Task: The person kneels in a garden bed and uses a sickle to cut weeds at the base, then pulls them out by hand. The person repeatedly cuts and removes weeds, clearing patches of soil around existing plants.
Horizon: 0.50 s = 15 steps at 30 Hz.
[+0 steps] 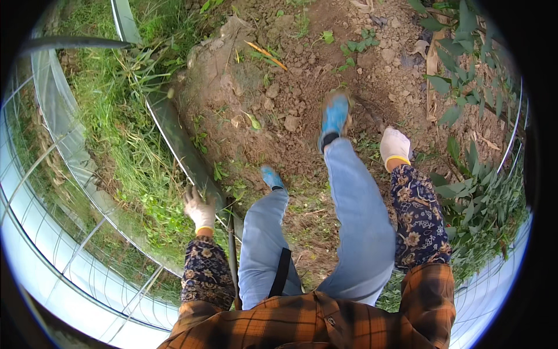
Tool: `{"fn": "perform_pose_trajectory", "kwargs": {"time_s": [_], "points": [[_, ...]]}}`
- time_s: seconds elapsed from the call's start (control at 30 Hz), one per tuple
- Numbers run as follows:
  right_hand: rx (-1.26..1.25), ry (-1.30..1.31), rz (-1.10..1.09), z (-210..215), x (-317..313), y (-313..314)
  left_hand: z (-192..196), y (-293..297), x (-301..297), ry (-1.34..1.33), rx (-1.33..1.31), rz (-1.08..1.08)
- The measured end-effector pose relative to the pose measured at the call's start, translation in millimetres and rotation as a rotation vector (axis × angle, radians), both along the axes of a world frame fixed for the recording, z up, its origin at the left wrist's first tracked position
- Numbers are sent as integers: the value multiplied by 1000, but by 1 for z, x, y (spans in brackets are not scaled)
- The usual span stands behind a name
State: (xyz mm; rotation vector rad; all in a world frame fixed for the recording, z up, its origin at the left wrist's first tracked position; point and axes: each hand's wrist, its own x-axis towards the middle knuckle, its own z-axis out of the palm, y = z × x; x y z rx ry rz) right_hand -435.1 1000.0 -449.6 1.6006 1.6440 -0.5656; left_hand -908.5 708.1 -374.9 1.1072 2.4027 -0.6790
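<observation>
My left hand point(199, 209), in a white glove with a yellow cuff, hangs over green weeds beside the edge of a plastic sheet point(195, 157). Its fingers are apart and hold nothing. My right hand point(395, 144), gloved the same way, is closed with its knuckles up. A thin, dark, stick-like thing point(369, 111) lies just ahead of its fingers; whether the hand grips it or something else is hidden. Both my feet wear blue shoe covers; the right one point(335, 116) is forward and blurred, the left one point(272, 178) is further back.
Bare, cloddy soil point(279, 104) spreads ahead, with an orange-yellow stalk point(266, 55) on it. Leafy plants point(465, 64) crowd the right side. Tall grass point(116, 134) grows at left, along a translucent sheet wall point(67, 131) with metal bars. A dark pole point(232, 250) stands by my left forearm.
</observation>
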Motion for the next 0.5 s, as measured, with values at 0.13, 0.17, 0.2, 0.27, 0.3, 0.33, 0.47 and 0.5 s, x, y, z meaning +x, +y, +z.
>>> {"fn": "perform_pose_trajectory", "kwargs": {"time_s": [0.13,0.17,0.2,0.27,0.3,0.33,0.47,0.5], "points": [[-96,-22,28,2,6,24,-51,143,65,-359,454,-61],[-77,-21,5,-3,9,25,-58,194,86,-531,336,126],[-122,-35,-10,4,3,33,-66,240,106,-695,207,318],[-186,-56,-37,-2,6,41,-105,306,134,-868,156,278],[-221,-37,-35,-3,8,51,-125,337,145,-852,88,232],[-269,-25,-39,0,10,57,-140,361,153,-841,5,186],[-386,-72,-104,-2,10,93,-220,405,160,-710,-199,107],[-484,-87,-108,5,8,106,-228,418,157,-677,-268,143]]}}
